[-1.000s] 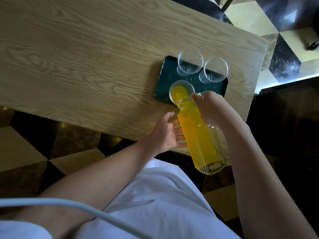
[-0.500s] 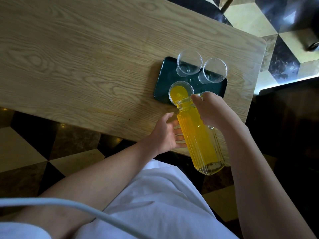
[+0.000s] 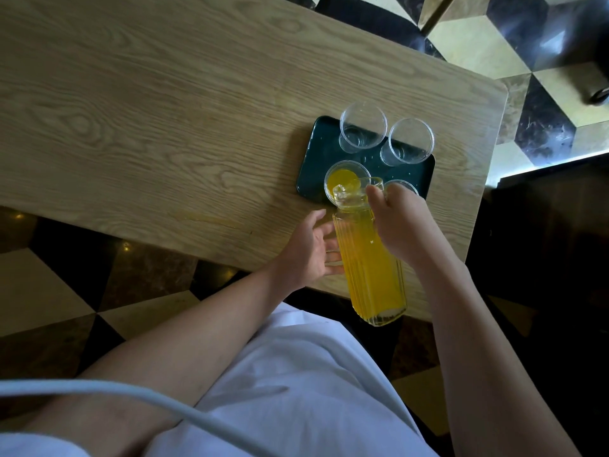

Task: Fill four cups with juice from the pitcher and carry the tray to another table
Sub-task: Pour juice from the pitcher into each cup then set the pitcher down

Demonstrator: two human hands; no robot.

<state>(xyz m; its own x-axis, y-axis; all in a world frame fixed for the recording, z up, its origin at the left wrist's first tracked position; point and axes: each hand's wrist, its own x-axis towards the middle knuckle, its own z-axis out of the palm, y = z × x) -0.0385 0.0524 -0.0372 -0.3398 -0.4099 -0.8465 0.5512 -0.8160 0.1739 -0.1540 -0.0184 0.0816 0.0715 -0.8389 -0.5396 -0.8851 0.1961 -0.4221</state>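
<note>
Wood-grain table [image 3: 164,110] fills the upper left and centre of the frame. Right of centre on it lies a dark green tray [image 3: 316,166]. A ribbed glass pitcher [image 3: 372,272] of orange juice is tilted, its mouth over the near-left cup [image 3: 342,183], which holds juice. The right hand [image 3: 398,222] grips the pitcher's top; the left hand [image 3: 309,249] has its fingers spread flat against the pitcher's side. Two clear cups stand at the tray's upper edge, one left [image 3: 362,128], one right [image 3: 410,141]. The fourth cup [image 3: 403,186] peeks out behind the right hand.
</note>
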